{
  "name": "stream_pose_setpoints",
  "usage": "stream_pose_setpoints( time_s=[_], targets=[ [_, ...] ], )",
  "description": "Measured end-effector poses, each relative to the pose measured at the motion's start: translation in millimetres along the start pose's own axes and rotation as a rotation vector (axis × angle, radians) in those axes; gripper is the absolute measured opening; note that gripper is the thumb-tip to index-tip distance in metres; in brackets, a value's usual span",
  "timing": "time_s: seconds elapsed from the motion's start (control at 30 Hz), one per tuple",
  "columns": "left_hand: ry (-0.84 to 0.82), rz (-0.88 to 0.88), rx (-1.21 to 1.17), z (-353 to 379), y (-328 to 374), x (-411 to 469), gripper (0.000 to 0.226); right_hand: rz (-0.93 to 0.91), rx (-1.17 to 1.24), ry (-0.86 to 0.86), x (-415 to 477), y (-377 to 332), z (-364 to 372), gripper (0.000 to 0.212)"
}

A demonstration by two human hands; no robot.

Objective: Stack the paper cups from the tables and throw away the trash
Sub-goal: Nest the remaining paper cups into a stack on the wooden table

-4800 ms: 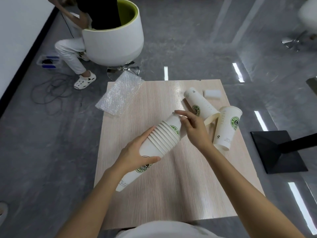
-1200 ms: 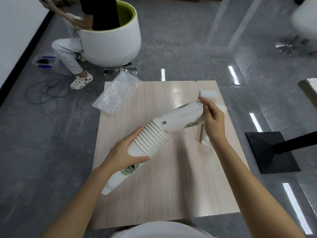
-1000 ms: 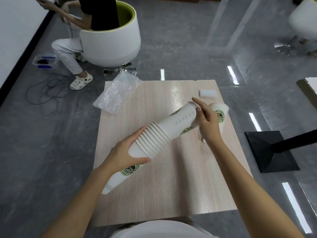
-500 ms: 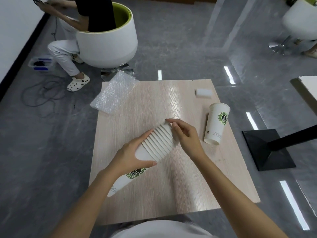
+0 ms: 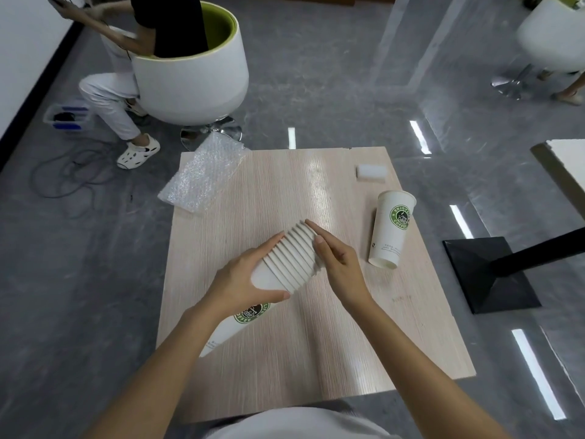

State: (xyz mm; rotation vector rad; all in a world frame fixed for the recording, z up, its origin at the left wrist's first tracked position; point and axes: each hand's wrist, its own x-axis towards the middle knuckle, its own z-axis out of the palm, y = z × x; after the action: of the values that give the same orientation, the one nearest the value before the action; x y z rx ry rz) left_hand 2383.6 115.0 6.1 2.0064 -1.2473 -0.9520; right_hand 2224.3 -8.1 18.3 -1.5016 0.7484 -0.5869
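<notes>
A stack of white paper cups [image 5: 291, 258] with green logos lies tilted over the middle of the light wooden table [image 5: 316, 359], rims pointing away from me. My left hand [image 5: 240, 280] grips the stack around its middle. The straight fingers of my right hand [image 5: 342, 264] press against the stack's rim end. A single cup [image 5: 392, 229] with the same logo stands on the table to the right, apart from both hands. A sheet of bubble wrap [image 5: 202, 175] overhangs the far left corner. A small white foam piece [image 5: 371, 172] lies near the far right corner.
Beyond the table a person sits in a round white chair [image 5: 190, 74]. Cables [image 5: 69, 179] lie on the grey floor at the left. A black table base [image 5: 487, 274] stands close on the right, and another table's corner [image 5: 566, 160] shows at the right edge.
My right hand brought a lying cup into the stack's open end and pushed it fully in. The stack now shows one more rim, and only the single cup stays on the right.
</notes>
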Motion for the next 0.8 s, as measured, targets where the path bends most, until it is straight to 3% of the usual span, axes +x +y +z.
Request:
stream_pose_setpoints(
  time_s=[0.43,0.8],
  targets=[
    [-0.049,-0.017,-0.094,22,25,30,0.102,0.007,0.069,0.151,24,-4,-31,0.022],
    [-0.050,-0.075,-0.101,35,28,62,0.103,0.045,-0.093,0.293,60,10,-95,0.023]
  ],
)
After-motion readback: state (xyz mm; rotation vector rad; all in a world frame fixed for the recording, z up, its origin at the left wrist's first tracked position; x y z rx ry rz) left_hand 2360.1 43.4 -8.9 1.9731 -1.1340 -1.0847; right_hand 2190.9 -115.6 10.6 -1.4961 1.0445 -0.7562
